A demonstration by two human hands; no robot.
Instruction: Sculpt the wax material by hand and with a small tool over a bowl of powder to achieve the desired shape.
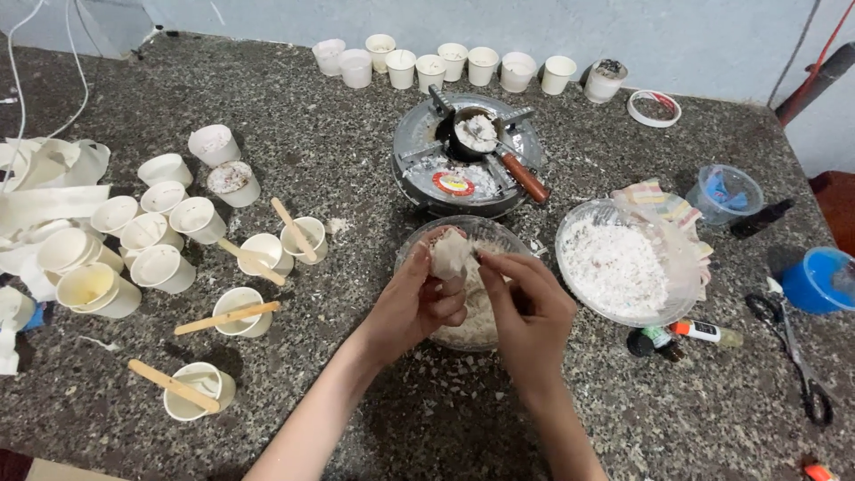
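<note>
My left hand (pixel 414 303) grips a pale chunk of wax-like material (pixel 449 253) over a clear glass bowl (pixel 499 233) holding white crumbs. My right hand (pixel 527 307) pinches the chunk's right edge with thumb and fingertips. Both hands hover above the bowl near the middle of the speckled stone counter (pixel 321 151). Behind the bowl sits a small round stove (pixel 419 147) with a little pot (pixel 478 134) of white material and a brown handle.
Several small white cups, some with wooden sticks (pixel 227 316), stand at the left, and a row of cups (pixel 445 62) lines the back wall. A clear dish of white flakes (pixel 614 267) sits right, with scissors (pixel 793 347), a blue container (pixel 824 278) and small bottles (pixel 655 340).
</note>
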